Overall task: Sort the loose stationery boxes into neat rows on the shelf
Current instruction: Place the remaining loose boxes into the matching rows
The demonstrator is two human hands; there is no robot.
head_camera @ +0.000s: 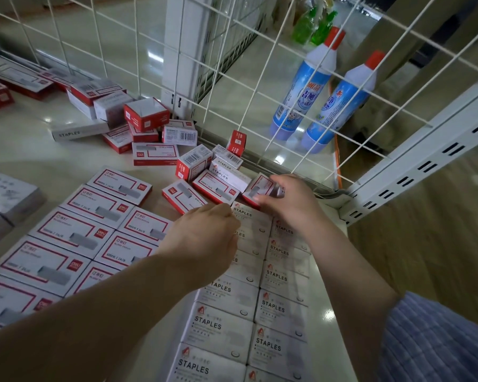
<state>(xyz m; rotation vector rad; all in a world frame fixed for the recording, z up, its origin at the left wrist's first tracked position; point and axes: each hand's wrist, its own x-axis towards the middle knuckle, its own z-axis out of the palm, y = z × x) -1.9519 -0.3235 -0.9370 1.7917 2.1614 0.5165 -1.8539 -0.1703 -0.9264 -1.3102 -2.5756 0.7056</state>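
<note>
My right hand point(290, 201) grips a red-and-white staple box point(260, 187) near the shelf's back right corner. My left hand point(204, 241) hovers with fingers curled over the far end of two rows of white STAPLES boxes point(224, 326); whether it holds anything is hidden. Left of those lie neat rows of red-bordered staple boxes point(75, 232). A loose heap of red and white boxes point(204, 166) sits just beyond my hands, and another jumbled pile point(127, 119) lies farther back.
The white shelf point(25, 150) is backed by a white wire grid point(232, 78). Behind the grid stand two blue cleaner bottles point(315, 89) with red caps. A slotted metal upright point(425, 166) borders the right side. Grey boxes point(6, 194) lie at the left edge.
</note>
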